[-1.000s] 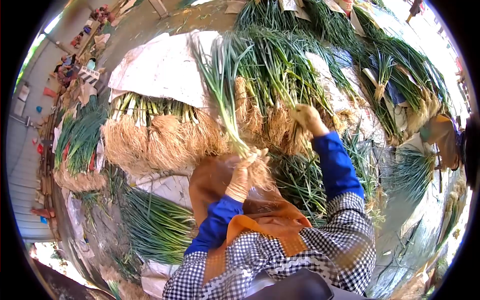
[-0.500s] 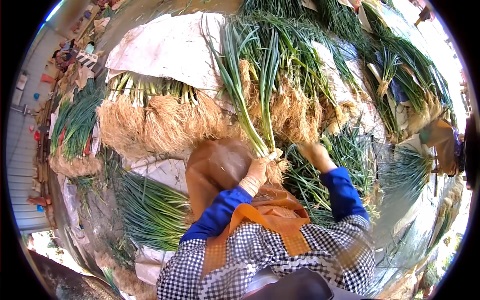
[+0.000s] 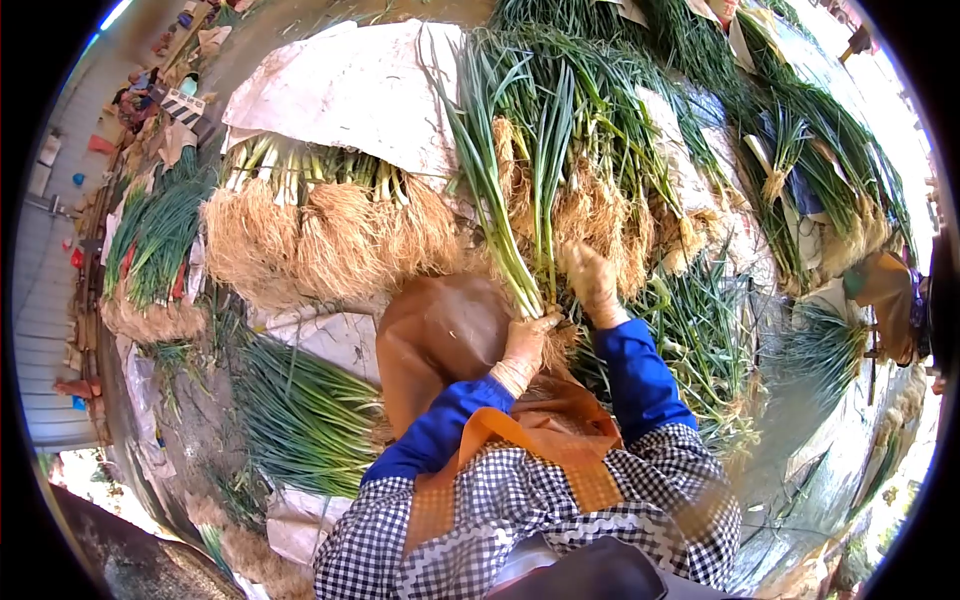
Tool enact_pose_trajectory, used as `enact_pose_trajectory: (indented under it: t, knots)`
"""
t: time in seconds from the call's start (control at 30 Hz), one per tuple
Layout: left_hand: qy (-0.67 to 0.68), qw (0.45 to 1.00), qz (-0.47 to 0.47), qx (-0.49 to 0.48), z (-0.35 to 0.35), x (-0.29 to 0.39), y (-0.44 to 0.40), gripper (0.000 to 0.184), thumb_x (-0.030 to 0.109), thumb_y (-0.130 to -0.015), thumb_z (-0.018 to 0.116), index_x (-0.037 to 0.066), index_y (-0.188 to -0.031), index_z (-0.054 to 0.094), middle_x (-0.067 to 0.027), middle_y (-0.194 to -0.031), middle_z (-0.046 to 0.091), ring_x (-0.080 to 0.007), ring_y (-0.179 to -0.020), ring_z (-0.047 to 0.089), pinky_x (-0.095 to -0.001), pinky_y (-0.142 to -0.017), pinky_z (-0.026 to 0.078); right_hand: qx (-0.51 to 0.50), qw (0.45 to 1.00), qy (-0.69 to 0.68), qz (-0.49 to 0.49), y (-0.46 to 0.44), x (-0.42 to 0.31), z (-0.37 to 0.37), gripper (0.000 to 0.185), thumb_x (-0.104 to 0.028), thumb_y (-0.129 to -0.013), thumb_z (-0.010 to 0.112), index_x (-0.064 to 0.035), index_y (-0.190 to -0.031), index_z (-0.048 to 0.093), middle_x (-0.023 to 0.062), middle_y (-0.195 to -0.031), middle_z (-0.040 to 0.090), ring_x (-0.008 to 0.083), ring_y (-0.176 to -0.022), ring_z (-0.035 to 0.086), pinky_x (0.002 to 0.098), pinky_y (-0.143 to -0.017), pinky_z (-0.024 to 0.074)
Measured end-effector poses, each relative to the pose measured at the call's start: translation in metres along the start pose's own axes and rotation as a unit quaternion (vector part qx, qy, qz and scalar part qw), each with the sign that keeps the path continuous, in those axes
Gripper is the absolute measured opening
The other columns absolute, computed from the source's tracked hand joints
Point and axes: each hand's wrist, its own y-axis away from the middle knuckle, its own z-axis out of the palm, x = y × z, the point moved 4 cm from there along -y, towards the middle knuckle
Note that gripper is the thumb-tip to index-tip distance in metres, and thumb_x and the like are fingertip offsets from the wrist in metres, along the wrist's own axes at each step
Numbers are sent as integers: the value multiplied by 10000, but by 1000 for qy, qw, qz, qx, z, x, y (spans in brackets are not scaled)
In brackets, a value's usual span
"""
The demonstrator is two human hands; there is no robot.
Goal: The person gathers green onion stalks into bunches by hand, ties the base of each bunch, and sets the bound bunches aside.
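Observation:
Long green onions (image 3: 512, 262) with pale stalks and green leaves stand out from my left hand (image 3: 524, 345), which is closed around their lower ends. Their stringy roots (image 3: 560, 345) hang at the right of that hand. My right hand (image 3: 592, 280) is beside the stalks, to their right and slightly higher, with its fingers curled together. Whatever is between those fingers, if anything, is hidden. Directly behind it lie the tan roots (image 3: 620, 235) of a large row of green onions (image 3: 590, 110).
A pale sack (image 3: 345, 90) covers more onions with bushy roots (image 3: 330, 235) at the upper left. Trimmed green onions (image 3: 300, 415) lie at the left, and loose leaves (image 3: 700, 330) at the right. A brown apron (image 3: 440, 330) covers my knee. Another person (image 3: 885, 300) is at the far right.
My right hand has moved left and up, closer to the held stalks. The left hand keeps its grip on the green onions and has shifted slightly right.

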Motion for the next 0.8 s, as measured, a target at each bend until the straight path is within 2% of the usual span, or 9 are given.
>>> enact_pose_trajectory:
  t: [0.07,0.13,0.3,0.4,0.5,0.57,0.7,0.77,0.8]
  knots:
    - [-10,999,-53,-1,-5,-13,-2,207,-36,-747,636,-11,-945,578,-79,-846,598,-207,-721,594,-364,-626,570,-37,999,-4,24,-15,-23,-29,300,-304,-846,594,-26,-955,581,175,-935,592,168,-846,572,269,-690,502]
    - [-6,999,20,-25,7,-5,0,182,-24,-774,618,-3,-949,573,-83,-847,588,-212,-701,596,-362,-623,574,-57,997,-26,46,-38,-42,-22,322,-293,-845,590,-11,-998,576,152,-914,606,171,-776,585,270,-649,505]
    - [-27,999,34,12,4,0,-6,196,-17,-779,621,27,-959,557,-68,-802,565,-193,-672,585,-342,-597,575,-71,974,214,-32,-56,-31,16,268,-290,-875,535,-64,-735,502,108,-667,532,203,-620,534,332,-590,465]
    - [33,999,20,7,4,0,-6,164,4,-782,629,33,-924,552,-53,-793,552,-188,-676,578,-340,-607,575,-67,996,-54,-12,-20,-24,15,217,-272,-837,606,-69,-764,582,124,-680,611,200,-619,593,349,-559,471]
    - [-24,999,29,6,8,-1,-2,154,15,-783,633,41,-907,545,-39,-797,542,-181,-691,574,-345,-622,573,-25,922,-346,174,-28,11,14,364,-324,-868,563,-5,-1045,557,132,-974,638,226,-860,604,331,-757,493]
    - [-45,999,28,0,12,1,3,157,12,-786,629,39,-915,544,-37,-808,543,-179,-699,573,-351,-627,571,-97,968,-141,184,-49,-41,-14,465,-393,-863,550,-2,-1114,546,173,-1027,625,274,-920,598,372,-834,476]
    - [-37,999,12,0,19,13,8,162,-1,-794,610,30,-940,547,-45,-829,551,-183,-700,574,-366,-633,568,10,978,165,-130,-75,-49,3,374,-389,-850,566,-18,-804,583,120,-775,625,256,-735,602,365,-673,473]
    - [26,999,-17,7,18,11,7,152,2,-794,613,35,-934,564,-51,-800,559,-182,-675,574,-356,-615,563,53,995,56,-56,-65,-59,-6,308,-326,-866,565,-51,-728,549,84,-652,572,195,-586,543,332,-570,449]
    - [31,999,-17,11,16,8,4,152,2,-794,613,35,-934,564,-51,-800,559,-182,-675,574,-356,-615,563,9,996,-23,90,-58,-63,-9,302,-309,-873,560,-59,-704,541,76,-631,559,171,-558,524,314,-546,444]
